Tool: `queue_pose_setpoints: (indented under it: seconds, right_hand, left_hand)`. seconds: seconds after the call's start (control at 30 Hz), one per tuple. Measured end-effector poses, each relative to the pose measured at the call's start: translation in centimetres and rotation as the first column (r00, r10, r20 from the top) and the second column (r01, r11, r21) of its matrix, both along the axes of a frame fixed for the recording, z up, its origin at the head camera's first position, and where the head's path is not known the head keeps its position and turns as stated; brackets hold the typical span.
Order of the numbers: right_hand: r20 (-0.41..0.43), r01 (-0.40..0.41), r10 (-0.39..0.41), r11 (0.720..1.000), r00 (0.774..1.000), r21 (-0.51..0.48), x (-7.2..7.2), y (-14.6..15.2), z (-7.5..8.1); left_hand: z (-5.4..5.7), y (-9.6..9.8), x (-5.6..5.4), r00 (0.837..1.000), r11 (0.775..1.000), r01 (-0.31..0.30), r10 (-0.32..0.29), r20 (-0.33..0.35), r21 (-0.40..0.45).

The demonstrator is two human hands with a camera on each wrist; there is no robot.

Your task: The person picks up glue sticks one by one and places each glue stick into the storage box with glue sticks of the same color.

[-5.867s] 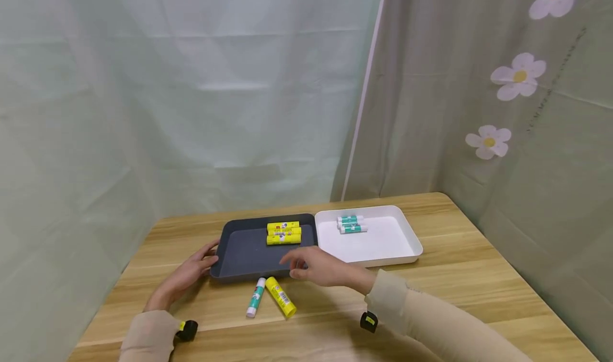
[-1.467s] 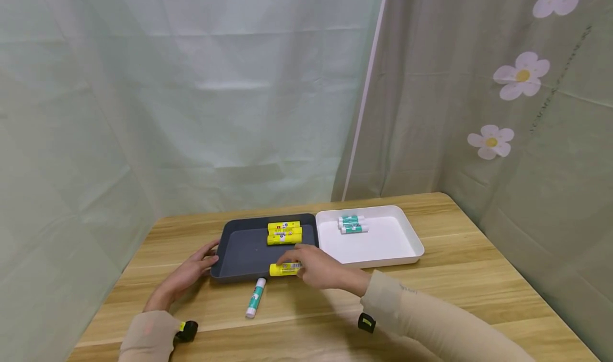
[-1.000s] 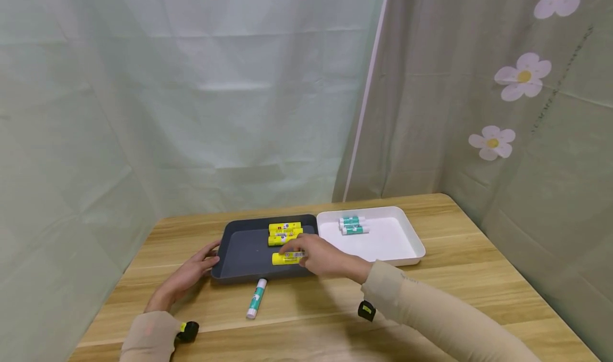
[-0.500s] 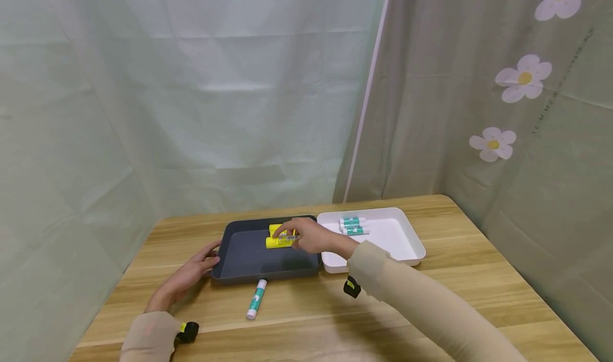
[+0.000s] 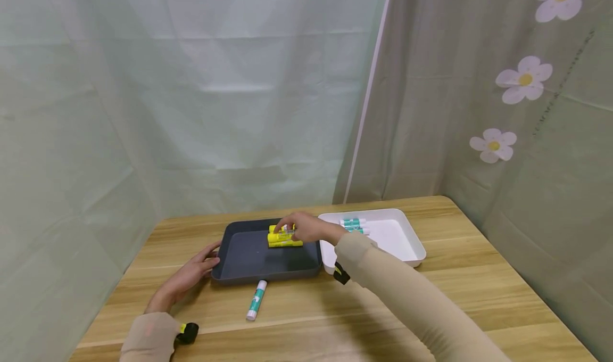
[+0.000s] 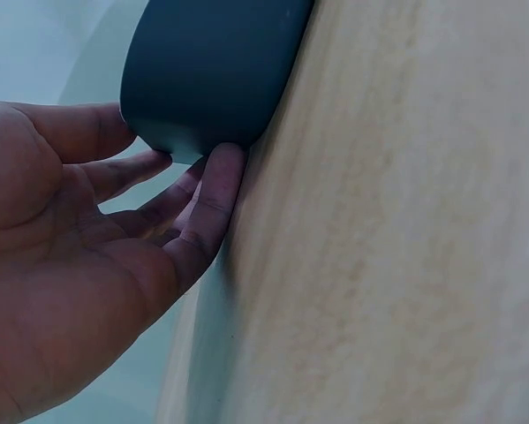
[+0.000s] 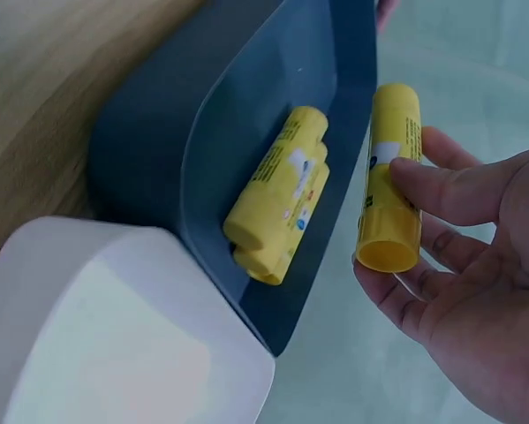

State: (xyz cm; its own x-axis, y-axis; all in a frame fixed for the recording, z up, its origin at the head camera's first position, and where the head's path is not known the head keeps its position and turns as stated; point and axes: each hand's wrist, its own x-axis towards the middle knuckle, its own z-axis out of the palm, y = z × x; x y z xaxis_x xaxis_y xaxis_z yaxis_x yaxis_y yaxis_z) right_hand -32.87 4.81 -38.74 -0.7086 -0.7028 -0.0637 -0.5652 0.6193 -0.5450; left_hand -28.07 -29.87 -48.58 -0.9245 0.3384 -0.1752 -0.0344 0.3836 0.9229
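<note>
My right hand point(image 5: 306, 227) pinches a yellow glue stick point(image 7: 392, 177) between thumb and fingers, above the far right part of the dark grey tray point(image 5: 241, 255). Several yellow glue sticks point(image 7: 277, 190) lie side by side in that tray, below the held one and partly hidden by the hand in the head view. At the tray's left side, my left hand point(image 5: 189, 274) touches the outer wall with its fingers, seen close in the left wrist view against the tray's corner point(image 6: 211, 79). A green-and-white glue stick point(image 5: 256, 301) lies on the table before the dark tray.
A white tray point(image 5: 399, 245) stands against the dark tray's right side, holding several green-and-white glue sticks point(image 5: 353, 222) partly behind my right wrist. Both trays sit on a wooden table point(image 5: 455, 287), with curtains point(image 5: 239, 112) hanging behind it.
The yellow glue stick that lay beside the green-and-white one was picked up by my right hand and carried over the dark tray to the far sticks. My left hand stayed put.
</note>
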Motion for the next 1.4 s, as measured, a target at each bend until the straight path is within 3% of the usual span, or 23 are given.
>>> queue_pose_setpoints:
  seconds: [0.27, 0.43, 0.63, 0.83, 1.4]
  right_hand:
    - [-0.034, -0.002, 0.004, 0.996, 0.999, 0.084, -0.8, -0.7, -1.1]
    - [-0.042, 0.004, 0.001, 0.992, 0.999, 0.125, -0.8, -1.5, -1.8]
    - [-0.057, 0.05, -0.04, 0.979, 0.998, 0.2, -0.6, -2.2, -2.7]
    - [-0.095, 0.05, -0.027, 0.968, 0.995, 0.245, -0.6, -2.8, -3.4]
    - [-0.16, 0.032, 0.009, 0.968, 0.987, 0.249, -0.9, -2.4, -4.3]
  left_hand:
    - [-0.2, -0.1, 0.2, 1.0, 1.0, -0.001, 0.001, 0.008, 0.014]
    - [-0.1, 0.1, 0.1, 1.0, 1.0, -0.019, 0.018, 0.019, 0.023]
    - [0.1, 0.2, 0.2, 1.0, 1.0, -0.009, 0.008, 0.023, 0.03]
    - [0.2, 0.2, 0.2, 1.0, 1.0, 0.008, -0.008, 0.01, 0.028]
    - [0.4, 0.3, 0.4, 1.0, 1.0, -0.004, 0.003, 0.011, 0.025]
